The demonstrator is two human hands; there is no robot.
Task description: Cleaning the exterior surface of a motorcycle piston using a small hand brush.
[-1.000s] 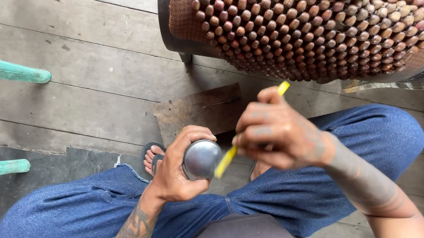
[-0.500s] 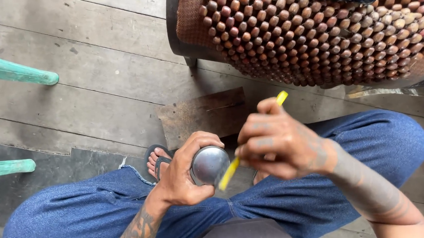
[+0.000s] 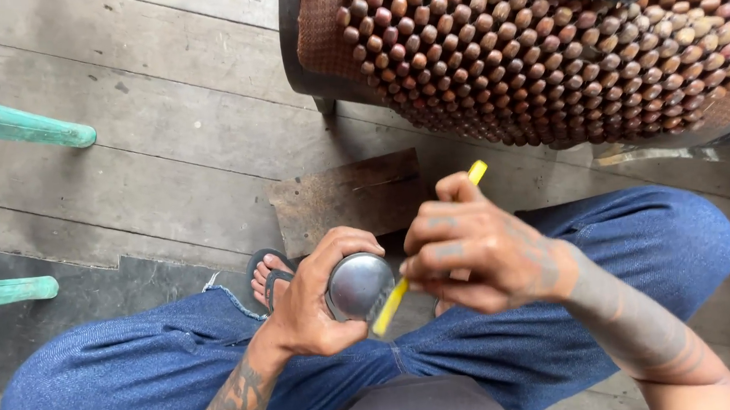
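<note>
Left hand (image 3: 316, 305) cupping round metal cap (image 3: 360, 286); right hand (image 3: 477, 249) pinching yellow stick (image 3: 392, 303), slanted, lower tip beside cap's right edge.

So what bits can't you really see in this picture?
Head view only:
- Round shiny grey metal object: its body and far side are wrapped by the left hand, so its full shape is unclear.
- Thin yellow stick-like tool: its middle is covered by the right hand; only both ends show.
- Foot in a dark sandal: mostly hidden behind the blue denim-clad knee.
- Brown beaded seat cover: cut off by the top edge.
</note>
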